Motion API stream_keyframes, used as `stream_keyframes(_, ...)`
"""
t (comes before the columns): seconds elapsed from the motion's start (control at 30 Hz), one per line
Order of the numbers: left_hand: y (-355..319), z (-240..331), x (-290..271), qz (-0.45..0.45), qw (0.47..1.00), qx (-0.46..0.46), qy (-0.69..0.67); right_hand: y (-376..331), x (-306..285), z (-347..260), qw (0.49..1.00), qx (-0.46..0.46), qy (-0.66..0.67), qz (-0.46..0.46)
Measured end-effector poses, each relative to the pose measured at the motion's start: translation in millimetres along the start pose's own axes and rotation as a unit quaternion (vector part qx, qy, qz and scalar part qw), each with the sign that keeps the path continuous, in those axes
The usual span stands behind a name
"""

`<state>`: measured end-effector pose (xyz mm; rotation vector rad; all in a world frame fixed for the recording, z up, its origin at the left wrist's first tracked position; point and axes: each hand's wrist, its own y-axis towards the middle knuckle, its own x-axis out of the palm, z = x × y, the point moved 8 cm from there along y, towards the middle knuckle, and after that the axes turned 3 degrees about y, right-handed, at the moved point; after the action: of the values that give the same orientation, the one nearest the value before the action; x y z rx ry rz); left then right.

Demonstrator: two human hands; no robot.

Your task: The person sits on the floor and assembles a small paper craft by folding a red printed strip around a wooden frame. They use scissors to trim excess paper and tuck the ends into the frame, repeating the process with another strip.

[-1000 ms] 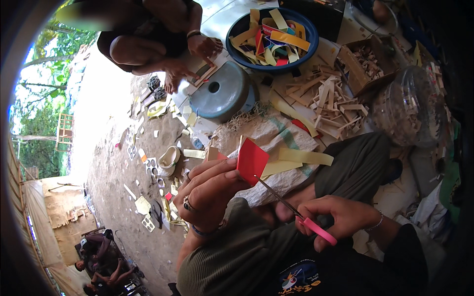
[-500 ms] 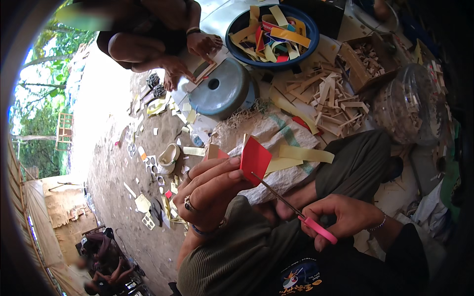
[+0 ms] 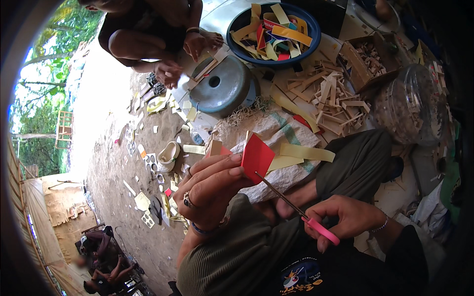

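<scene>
My left hand (image 3: 212, 185) pinches a folded piece of red card (image 3: 257, 157) upright between thumb and fingers. A pale edge shows behind the red face, and another cream and red piece (image 3: 216, 147) pokes out past my fingers. In my right hand (image 3: 340, 217) is a pair of scissors (image 3: 323, 233) with a pink handle. The blades look closed together, and their tip meets the lower edge of the red card. Pale yellow strips (image 3: 306, 152) lie on a white woven sack (image 3: 271, 190) just beyond.
Another person's hands (image 3: 170, 71) are by wooden strips on a grey round stand (image 3: 222, 81). A blue basin (image 3: 316, 42) holds paper strips. Wood pieces (image 3: 331, 96), a carton (image 3: 358, 69) and a clear tub (image 3: 410, 106) sit at right. Paper scraps (image 3: 143, 202) litter the ground at left.
The red card and scissors have shifted slightly to the right and down, the tip still at the card. The other person's nearer hand has drawn back from the wooden strip.
</scene>
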<state>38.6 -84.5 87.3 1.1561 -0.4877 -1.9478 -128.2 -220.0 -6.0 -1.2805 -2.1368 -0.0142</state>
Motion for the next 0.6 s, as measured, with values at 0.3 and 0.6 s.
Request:
stream_keyframes(0.3, 0.2, -0.1, 1.5, 0.011, 1.0, -0.004, -0.018, -2.3, -1.1, 9.4, 1.0, 0.024, -0.004, 0.006)
stream_keyframes(0.6, -1.0, -2.6, 1.9, 0.004, 0.999, -0.016, -0.034, -3.8, -2.2, 8.4, 1.0, 0.008, -0.026, 0.01)
